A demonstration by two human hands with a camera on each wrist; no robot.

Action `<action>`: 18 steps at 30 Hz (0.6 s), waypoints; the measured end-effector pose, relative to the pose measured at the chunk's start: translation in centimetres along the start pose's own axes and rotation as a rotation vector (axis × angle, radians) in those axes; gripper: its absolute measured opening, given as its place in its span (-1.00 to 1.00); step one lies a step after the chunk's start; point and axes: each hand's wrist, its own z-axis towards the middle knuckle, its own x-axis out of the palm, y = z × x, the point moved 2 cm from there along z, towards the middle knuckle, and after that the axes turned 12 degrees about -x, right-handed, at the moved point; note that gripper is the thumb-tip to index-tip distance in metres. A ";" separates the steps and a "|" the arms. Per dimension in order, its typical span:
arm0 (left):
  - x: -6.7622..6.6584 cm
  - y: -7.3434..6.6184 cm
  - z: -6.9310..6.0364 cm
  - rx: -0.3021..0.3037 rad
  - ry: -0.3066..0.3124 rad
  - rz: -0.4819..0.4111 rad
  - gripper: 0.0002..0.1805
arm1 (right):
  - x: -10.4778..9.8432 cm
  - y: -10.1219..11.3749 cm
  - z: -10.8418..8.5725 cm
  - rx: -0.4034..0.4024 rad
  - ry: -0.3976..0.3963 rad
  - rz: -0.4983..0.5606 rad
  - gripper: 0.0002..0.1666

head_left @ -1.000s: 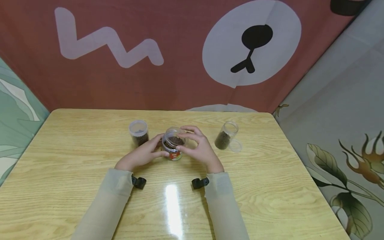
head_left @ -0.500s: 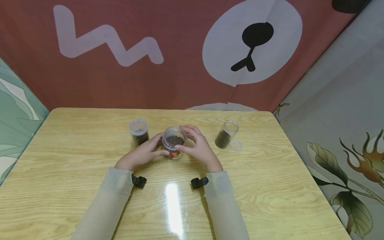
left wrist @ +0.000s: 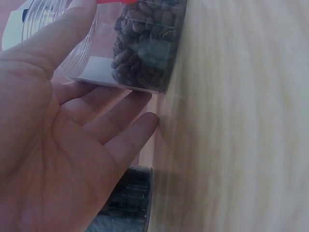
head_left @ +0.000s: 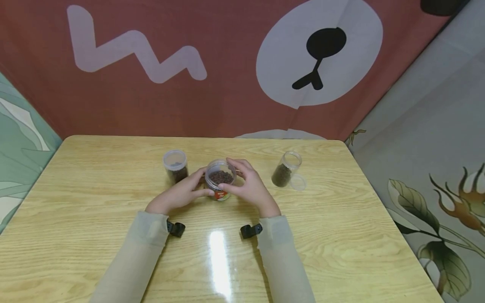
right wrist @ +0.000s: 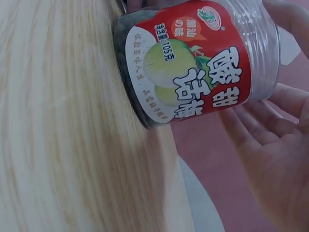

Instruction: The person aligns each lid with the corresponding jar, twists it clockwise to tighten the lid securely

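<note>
Gripping clear, ribbed-neck plastic jar (right wrist: 195,63) w/ both hands (head_left: 178,195) (head_left: 253,189), glossy brn bean-like pcs (left wrist: 145,41) inside.

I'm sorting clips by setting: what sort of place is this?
Probably a makeshift indoor filming corner: a wood-grain table, a red cartoon-print backdrop behind it, and a floral-print hanging on the right.

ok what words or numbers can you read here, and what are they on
"酸甜话梅": large, on the jar
"潮汕の味": its orange spot
"净含量:105克": same jar
Logo: too small to read
Curved line of text: too blurred to read fully
</note>
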 end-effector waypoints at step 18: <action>-0.1 0.1 -0.2 -0.046 0.016 0.062 -0.03 | -0.3 1.2 0.2 0.030 0.055 -0.090 -0.08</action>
